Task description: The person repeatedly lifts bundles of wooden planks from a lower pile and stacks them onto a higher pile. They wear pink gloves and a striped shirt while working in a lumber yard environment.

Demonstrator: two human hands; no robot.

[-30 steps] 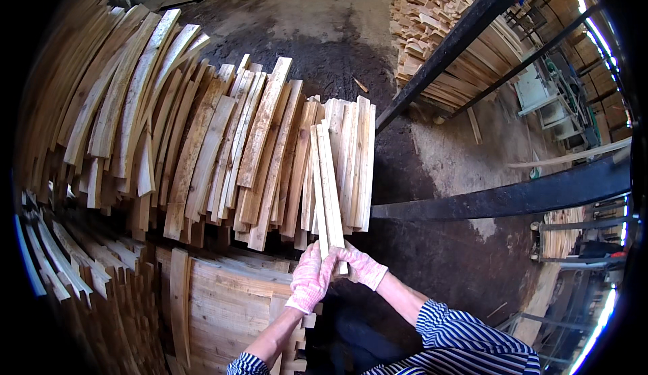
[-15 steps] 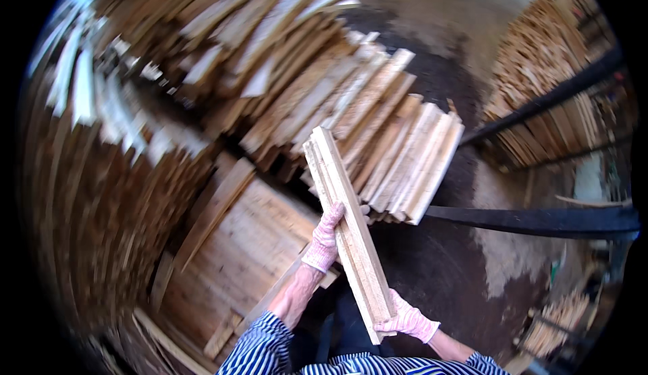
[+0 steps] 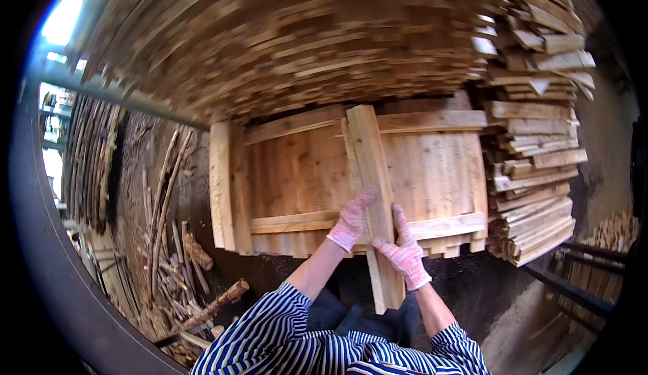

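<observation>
A small bundle of long thin wooden boards stands lengthwise in front of me, held from both sides. My left hand, in a pink-and-white knit glove, grips its left edge. My right hand, gloved the same way, clasps the right edge a little lower. The bundle hangs over a low flat stack of boards with cross pieces laid along its top and bottom. Striped blue-and-white sleeves cover my upper arms.
A tall blurred wall of stacked planks fills the top. More stacked plank ends rise at the right. Rough branches and logs lie on the dark ground at the left. A dark metal rail runs at the lower right.
My view has swung away from the leaning planks to the flat stack. The bundle came along in both hands and now hangs over that stack, with my right hand higher on it.
</observation>
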